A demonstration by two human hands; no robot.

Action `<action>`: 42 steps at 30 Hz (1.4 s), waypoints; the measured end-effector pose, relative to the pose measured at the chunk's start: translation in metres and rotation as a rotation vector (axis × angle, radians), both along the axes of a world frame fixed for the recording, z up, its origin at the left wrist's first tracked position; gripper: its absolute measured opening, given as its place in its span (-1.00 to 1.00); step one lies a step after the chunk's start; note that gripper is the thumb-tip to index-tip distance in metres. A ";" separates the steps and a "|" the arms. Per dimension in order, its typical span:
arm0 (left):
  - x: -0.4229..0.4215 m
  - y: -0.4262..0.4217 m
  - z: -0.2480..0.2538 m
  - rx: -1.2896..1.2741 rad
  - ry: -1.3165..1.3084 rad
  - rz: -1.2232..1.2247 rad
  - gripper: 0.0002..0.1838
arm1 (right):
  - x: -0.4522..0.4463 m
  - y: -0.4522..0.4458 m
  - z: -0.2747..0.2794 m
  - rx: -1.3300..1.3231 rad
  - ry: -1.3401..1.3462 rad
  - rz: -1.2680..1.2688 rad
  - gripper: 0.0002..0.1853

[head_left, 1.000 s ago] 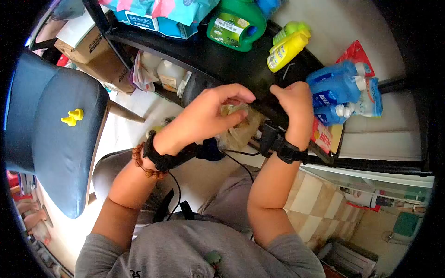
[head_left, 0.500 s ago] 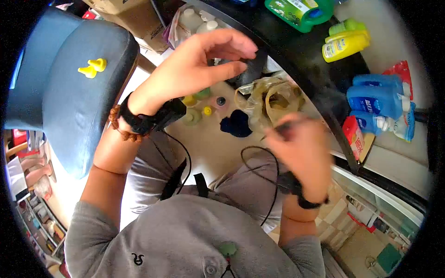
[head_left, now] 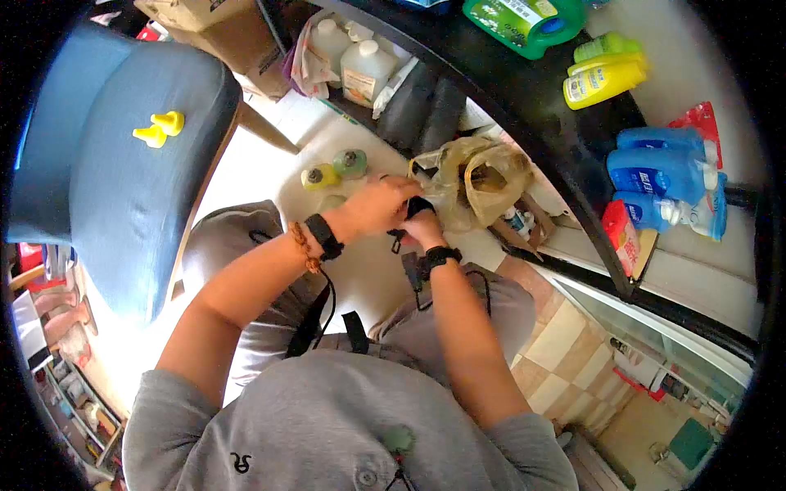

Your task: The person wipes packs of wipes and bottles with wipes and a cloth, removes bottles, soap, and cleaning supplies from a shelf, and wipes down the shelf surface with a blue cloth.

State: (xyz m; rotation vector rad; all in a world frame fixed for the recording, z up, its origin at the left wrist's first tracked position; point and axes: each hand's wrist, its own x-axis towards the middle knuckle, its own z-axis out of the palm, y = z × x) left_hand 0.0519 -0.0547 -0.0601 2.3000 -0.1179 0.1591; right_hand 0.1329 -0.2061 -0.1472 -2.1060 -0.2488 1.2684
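— What is at the left?
— Two yellow caps (head_left: 157, 128) lie on the blue chair (head_left: 115, 164), inside its edge. Then, on the pale surface (head_left: 360, 286), stand a yellow bottle (head_left: 319, 176) and a green bottle (head_left: 350, 163), on the far side of the left hand (head_left: 378, 208).
— And the fingers?
— The left ones are bent and close together, at the dark piece (head_left: 419, 206). The right hand (head_left: 422, 231) meets it too, but its fingertips are hidden; I cannot tell if either hand pinches.
— Is there room?
— Nearer, yes, pale surface shows between the knees. To the right, the plastic bag (head_left: 483, 182) is just beside, then the black shelf edge (head_left: 536, 135).
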 end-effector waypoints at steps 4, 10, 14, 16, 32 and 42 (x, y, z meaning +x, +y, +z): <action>-0.013 -0.017 -0.038 -0.009 0.139 -0.097 -0.58 | -0.014 -0.033 -0.122 0.075 0.011 -0.190 -0.52; -0.022 -0.014 -0.054 0.133 0.194 -0.256 -0.54 | 0.011 -0.004 0.001 -0.088 0.493 0.228 -0.67; 0.011 0.009 0.064 -0.012 0.228 -0.315 -0.52 | 0.002 -0.005 0.052 0.161 0.201 0.438 -0.70; 0.020 0.018 0.136 -0.169 0.202 -0.292 -0.49 | 0.011 0.000 0.153 0.265 0.099 0.613 -0.70; 0.229 0.016 0.227 -0.213 -0.200 -0.052 -0.34 | 0.218 0.002 0.337 0.200 -1.343 -0.149 -0.54; 0.184 0.014 0.246 -0.214 -0.379 -0.144 -0.42 | 0.170 -0.005 0.378 0.632 -0.842 0.039 -0.58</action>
